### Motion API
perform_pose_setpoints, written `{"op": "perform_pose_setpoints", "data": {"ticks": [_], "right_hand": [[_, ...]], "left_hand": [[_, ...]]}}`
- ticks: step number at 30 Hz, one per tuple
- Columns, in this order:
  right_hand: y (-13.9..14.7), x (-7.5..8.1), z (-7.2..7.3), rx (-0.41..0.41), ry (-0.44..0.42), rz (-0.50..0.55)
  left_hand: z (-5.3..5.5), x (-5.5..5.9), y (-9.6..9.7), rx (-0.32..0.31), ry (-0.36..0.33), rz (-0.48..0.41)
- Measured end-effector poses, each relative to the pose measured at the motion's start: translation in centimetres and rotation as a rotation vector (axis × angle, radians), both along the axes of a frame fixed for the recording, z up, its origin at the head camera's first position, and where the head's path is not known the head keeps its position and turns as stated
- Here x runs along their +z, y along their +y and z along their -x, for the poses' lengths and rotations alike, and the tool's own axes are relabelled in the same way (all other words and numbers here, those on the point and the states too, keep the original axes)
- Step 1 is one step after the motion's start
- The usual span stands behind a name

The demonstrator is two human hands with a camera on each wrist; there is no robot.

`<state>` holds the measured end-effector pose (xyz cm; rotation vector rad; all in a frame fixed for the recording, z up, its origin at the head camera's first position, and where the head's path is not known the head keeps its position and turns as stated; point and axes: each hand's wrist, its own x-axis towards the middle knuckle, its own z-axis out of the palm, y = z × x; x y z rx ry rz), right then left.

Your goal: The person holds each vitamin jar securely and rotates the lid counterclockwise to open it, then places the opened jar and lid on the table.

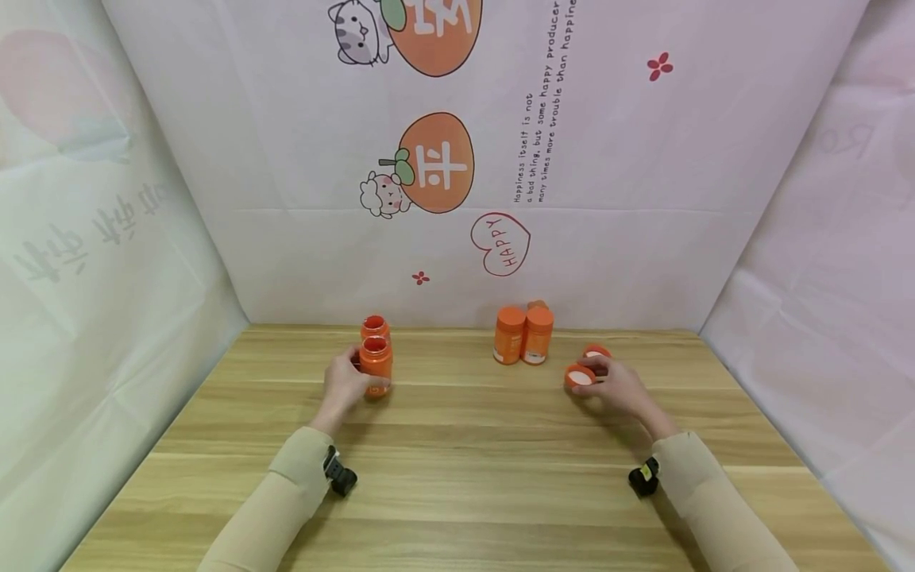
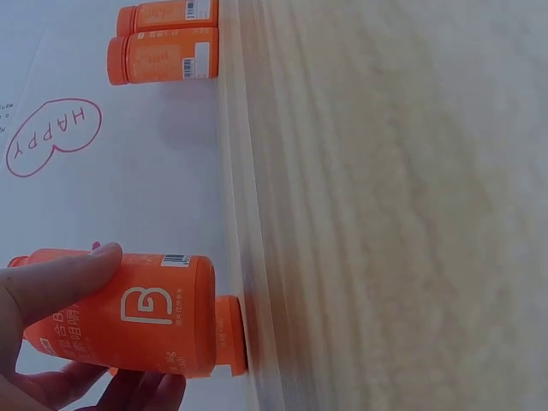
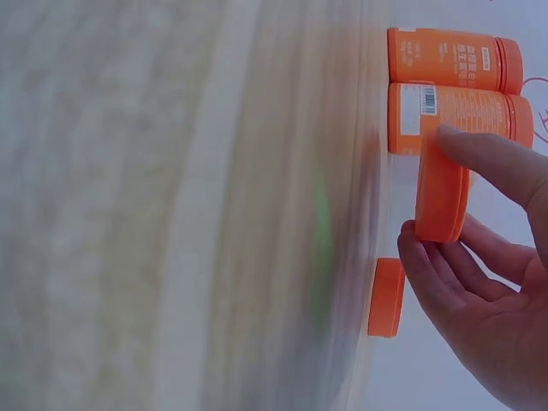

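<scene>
My left hand [image 1: 345,387] grips an orange bottle [image 1: 376,361] with no lid on, its mouth facing up. In the left wrist view, the thumb lies along one side of that bottle [image 2: 145,312] and the fingers curl under the other. Another uncapped orange bottle [image 1: 374,324] stands just behind it. My right hand [image 1: 615,385] pinches an orange lid [image 1: 580,376] by its rim, white inner side up. A second orange lid [image 1: 596,351] lies on the table behind that one; the right wrist view shows this lid [image 3: 386,297] below the fingers.
Two capped orange bottles stand side by side near the back, a left one [image 1: 508,336] and a right one [image 1: 538,336]. Part of another orange thing [image 1: 538,304] shows behind them. The wooden table [image 1: 457,477] ends at a white printed backdrop [image 1: 608,262].
</scene>
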<state>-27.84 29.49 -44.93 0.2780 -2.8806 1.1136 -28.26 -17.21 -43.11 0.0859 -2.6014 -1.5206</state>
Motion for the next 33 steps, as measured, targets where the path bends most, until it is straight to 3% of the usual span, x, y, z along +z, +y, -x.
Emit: {"op": "perform_pose_setpoints", "data": {"ticks": [12, 33], "right_hand": [[1.0, -0.2, 0.8, -0.031, -0.007, -0.050], [2.0, -0.3, 1.0, -0.049, -0.036, -0.080]], "left_hand": [[0.3, 0.1, -0.5, 0.031, -0.006, 0.030], [0.6, 0.1, -1.1, 0.052, -0.083, 0.028]]}}
